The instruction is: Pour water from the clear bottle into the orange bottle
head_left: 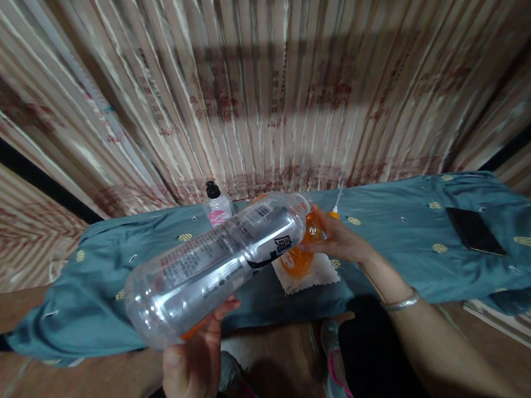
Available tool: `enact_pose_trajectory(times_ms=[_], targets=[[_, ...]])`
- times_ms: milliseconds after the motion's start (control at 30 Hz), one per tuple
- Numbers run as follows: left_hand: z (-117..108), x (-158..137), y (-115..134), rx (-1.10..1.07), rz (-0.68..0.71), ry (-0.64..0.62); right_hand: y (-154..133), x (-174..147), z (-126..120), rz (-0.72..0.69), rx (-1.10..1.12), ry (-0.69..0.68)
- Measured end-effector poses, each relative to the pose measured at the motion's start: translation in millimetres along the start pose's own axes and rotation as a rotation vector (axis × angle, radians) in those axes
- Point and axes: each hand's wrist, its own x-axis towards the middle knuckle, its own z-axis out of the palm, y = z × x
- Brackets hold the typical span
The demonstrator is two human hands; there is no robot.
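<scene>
A large clear plastic bottle [215,260] with a printed label lies tilted across the middle of the view, its neck to the right and slightly raised in the picture. My left hand [195,362] is closed on its underside near the base. At the bottle's mouth, my right hand [336,238] is closed around the top of an orange see-through bottle [297,261], steadying it under the clear bottle's neck. The right fingers partly hide where the two openings meet. The orange bottle stands on a white scalloped-edge cloth [326,270].
Behind the bottles lies a pump top [337,208] with a thin tube and orange collar. A white bottle with a black cap [214,200] stands at the back. A dark phone [474,231] rests on the green patterned cover [400,232] to the right. Pleated curtain [250,95] hangs behind.
</scene>
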Motion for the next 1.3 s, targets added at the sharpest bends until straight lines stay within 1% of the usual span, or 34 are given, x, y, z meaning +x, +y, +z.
enact_pose_trajectory(times_ms=[67, 200, 367, 533, 900, 1133, 1300], targets=[[1.7, 0.3, -0.6, -0.011, -0.007, 0.027, 0.4, -0.2, -0.3, 0.000, -0.005, -0.007], [0.5, 2.8, -2.3, -0.027, -0.028, 0.029, 0.3, 0.1, -0.8, -0.005, -0.015, -0.009], [3.2, 3.2, -0.9, -0.012, -0.017, 0.070, -1.2, 0.3, -1.1, -0.001, -0.038, -0.012], [5.5, 0.3, 0.6, -0.011, -0.011, 0.053, -0.1, -0.2, -0.9, 0.012, -0.052, -0.004], [-0.4, 2.2, -0.9, -0.041, -0.027, 0.032, 0.5, 0.2, 0.3, 0.018, -0.041, 0.008], [-1.9, 3.5, -0.5, -0.004, 0.007, -0.011, -1.1, 0.6, 0.2, -0.007, -0.021, -0.006], [0.2, 1.1, -0.5, -0.012, -0.008, -0.010, 0.3, 1.9, 0.7, -0.015, -0.018, -0.010]])
